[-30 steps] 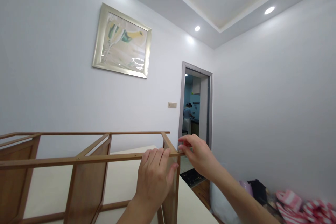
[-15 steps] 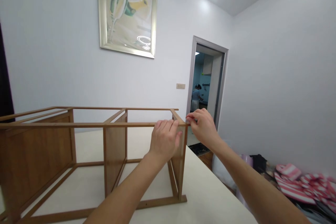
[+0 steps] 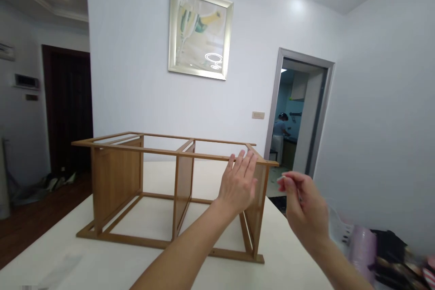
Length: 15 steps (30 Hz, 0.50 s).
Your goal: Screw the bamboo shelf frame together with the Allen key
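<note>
A brown wooden shelf frame (image 3: 184, 180) lies on its side on a pale table (image 3: 142, 272). My left hand (image 3: 238, 181) rests against its near upper rail, close to the right end, fingers stretched out. To the right of that rail's end, apart from the frame, I hold my right hand (image 3: 307, 206) with thumb and fingers pinched together. A tiny pale tip shows at the pinch, too small to name. Part of the right-hand panel is hidden behind my left hand.
A blurred translucent strip (image 3: 63, 269) lies at the table's front left. Right of the table are a purple roll (image 3: 362, 251) and a black bag (image 3: 389, 247). Through the doorway, a person (image 3: 280, 129) stands at a counter. A framed picture (image 3: 200, 31) hangs on the wall.
My right hand has moved off the rail's end, down and to the right. My left hand's fingers have straightened on the rail. The view has swung left, showing more of the frame.
</note>
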Motion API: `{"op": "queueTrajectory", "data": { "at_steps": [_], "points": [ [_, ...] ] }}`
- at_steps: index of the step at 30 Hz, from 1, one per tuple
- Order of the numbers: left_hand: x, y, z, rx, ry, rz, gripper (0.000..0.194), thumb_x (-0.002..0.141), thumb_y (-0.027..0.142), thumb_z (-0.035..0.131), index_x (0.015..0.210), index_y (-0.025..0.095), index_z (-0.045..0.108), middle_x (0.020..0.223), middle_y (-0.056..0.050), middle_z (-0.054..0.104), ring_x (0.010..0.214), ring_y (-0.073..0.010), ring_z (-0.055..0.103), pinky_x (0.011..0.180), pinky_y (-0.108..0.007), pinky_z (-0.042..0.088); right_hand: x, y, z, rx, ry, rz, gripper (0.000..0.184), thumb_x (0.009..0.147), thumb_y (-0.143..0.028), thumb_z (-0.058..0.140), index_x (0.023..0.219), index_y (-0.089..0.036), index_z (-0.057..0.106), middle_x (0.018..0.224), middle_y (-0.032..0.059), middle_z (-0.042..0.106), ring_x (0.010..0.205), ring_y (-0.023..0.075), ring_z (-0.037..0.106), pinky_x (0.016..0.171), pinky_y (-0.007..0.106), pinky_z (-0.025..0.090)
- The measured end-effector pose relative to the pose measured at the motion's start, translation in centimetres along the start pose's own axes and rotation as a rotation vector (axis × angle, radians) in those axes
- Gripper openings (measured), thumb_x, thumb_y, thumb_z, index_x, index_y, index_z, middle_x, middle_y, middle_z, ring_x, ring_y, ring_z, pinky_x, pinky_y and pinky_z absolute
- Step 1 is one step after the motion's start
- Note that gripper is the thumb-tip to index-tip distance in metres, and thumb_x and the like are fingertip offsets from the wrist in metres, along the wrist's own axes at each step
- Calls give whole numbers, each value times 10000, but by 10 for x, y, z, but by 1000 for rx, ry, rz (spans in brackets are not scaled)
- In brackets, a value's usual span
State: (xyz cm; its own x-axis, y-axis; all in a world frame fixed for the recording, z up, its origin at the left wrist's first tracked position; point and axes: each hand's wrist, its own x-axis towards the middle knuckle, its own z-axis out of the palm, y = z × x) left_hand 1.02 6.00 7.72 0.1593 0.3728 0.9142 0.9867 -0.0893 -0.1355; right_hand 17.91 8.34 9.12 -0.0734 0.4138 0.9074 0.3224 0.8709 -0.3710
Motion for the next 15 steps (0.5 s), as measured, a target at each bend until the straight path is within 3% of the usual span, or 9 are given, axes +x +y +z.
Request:
{"op": "queueTrajectory", "data": {
  "at_steps": [2,5,8,11,15],
  "points": [
    [-23,2,-5,-9,24,-36,585,913,249,490,1465,117,346,1497,-130,465,1458,-269,301,1200,-500,246,-35,7,8,9,45,99,253,967,-427,428,1007,-210,553,772,23,635,642,168,599,640,293,461],
    [-79,0,-16,-46,5,-139,468,914,229,494,1375,153,451,1371,-131,583,1377,-251,430,1169,-489,316,-79,26,22,-25,121,290,351,952,-514,390,1035,-197,518,809,46,597,711,203,587,661,321,455],
    [-147,-23,-34,-43,-128,-299,329,906,227,497,1227,211,565,1205,-95,670,1228,-222,566,1120,-446,382,-114,47,35,-10,-80,459,454,888,-623,434,1034,-201,516,646,-24,494,569,195,517,571,314,415],
    [-205,-75,-63,49,-175,-492,233,892,252,481,1076,188,609,1072,-106,693,1094,-247,628,1032,-446,452,-139,63,49,-55,-178,542,562,801,-719,471,1003,-198,525,613,-38,464,548,207,513,571,329,408],
    [-252,-169,-115,237,-188,-872,361,877,355,437,1094,90,552,1067,-201,651,1045,-324,630,924,-475,496,-156,74,67,-118,-255,607,620,753,-758,476,1000,-192,528,621,-22,491,589,239,555,593,348,423]
  ]
}}
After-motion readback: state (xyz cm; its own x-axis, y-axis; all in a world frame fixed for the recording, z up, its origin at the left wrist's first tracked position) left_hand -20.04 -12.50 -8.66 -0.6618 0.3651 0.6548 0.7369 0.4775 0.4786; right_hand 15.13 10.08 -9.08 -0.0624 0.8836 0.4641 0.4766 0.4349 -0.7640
